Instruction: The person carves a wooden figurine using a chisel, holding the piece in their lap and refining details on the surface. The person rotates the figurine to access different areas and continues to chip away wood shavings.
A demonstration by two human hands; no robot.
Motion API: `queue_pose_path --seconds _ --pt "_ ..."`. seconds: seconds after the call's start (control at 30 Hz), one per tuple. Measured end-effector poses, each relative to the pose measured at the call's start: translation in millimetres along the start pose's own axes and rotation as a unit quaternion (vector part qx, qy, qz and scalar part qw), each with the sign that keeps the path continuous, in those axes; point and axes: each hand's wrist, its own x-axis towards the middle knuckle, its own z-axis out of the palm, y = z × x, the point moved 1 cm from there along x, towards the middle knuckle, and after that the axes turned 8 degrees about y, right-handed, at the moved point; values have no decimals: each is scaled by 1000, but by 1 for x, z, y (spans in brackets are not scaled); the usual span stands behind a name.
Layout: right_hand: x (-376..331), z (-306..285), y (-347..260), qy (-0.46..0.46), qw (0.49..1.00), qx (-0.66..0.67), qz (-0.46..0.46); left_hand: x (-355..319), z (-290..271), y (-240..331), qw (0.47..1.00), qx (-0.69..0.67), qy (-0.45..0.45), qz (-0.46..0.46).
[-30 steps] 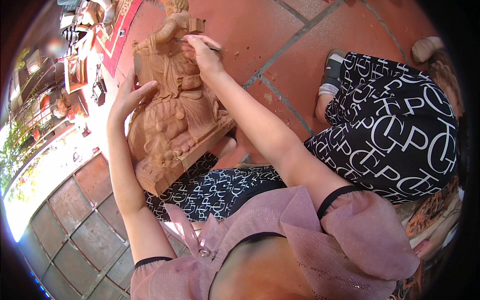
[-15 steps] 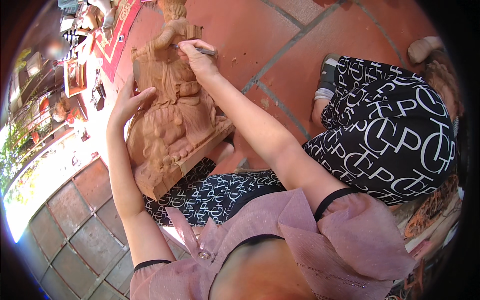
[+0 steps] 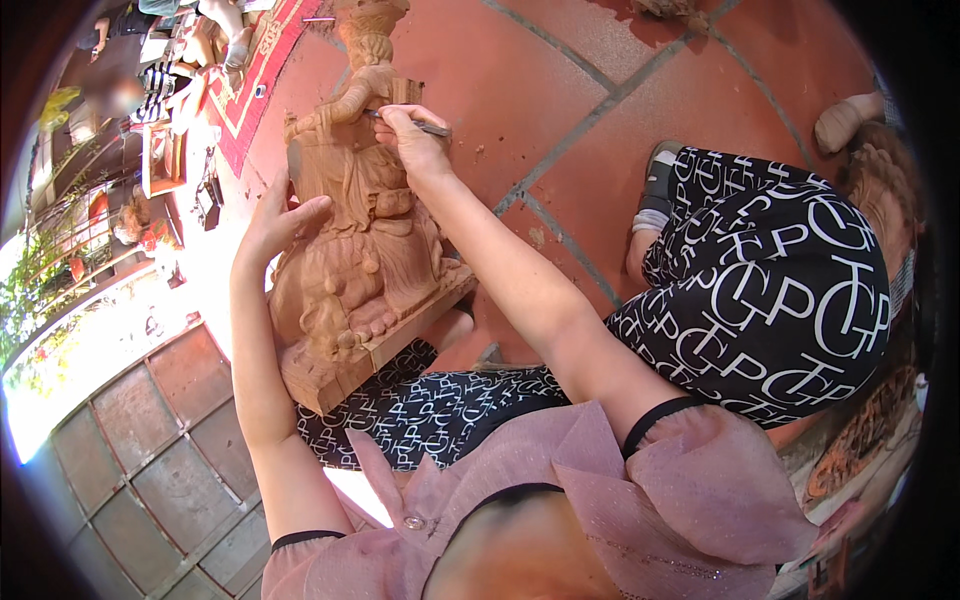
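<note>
A brown wooden statue (image 3: 345,260) of a robed figure leans across my lap, its blocky base nearest me and its narrower top pointing away. My left hand (image 3: 278,222) grips its left side, thumb lying over the front and the fingers partly hidden along the edge. In my right hand (image 3: 415,145) a slim dark carving tool (image 3: 436,129) is pinched. The tool's tip meets the carving near the figure's arm, below the head. My fingers partly cover the tool.
Red floor tiles (image 3: 540,90) with grey joints lie beyond the statue. A red patterned mat (image 3: 262,75) runs at the far left, beside a wooden frame (image 3: 160,160). Another person's leg (image 3: 225,30) shows there. Further carved wood (image 3: 880,180) stands at the right.
The whole scene has shifted slightly down and right in view. Both hands keep their hold, and the tool tip stays at about the same part of the statue.
</note>
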Motion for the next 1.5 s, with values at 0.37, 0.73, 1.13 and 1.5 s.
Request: queue_pose_path --seconds 0.37,0.73,1.13,1.5 --pt "-3 4 -3 -13 1000 -23 -1 -2 -3 8 999 23 -14 -26" --pt "-5 1 -7 -10 1000 -19 9 0 -1 5 1000 22 2 3" --pt "-12 -1 -10 -48 993 -4 105 -1 -5 3 999 34 7 -13" --pt "-6 -16 -18 -69 983 -23 169 0 -4 3 999 43 8 -18"
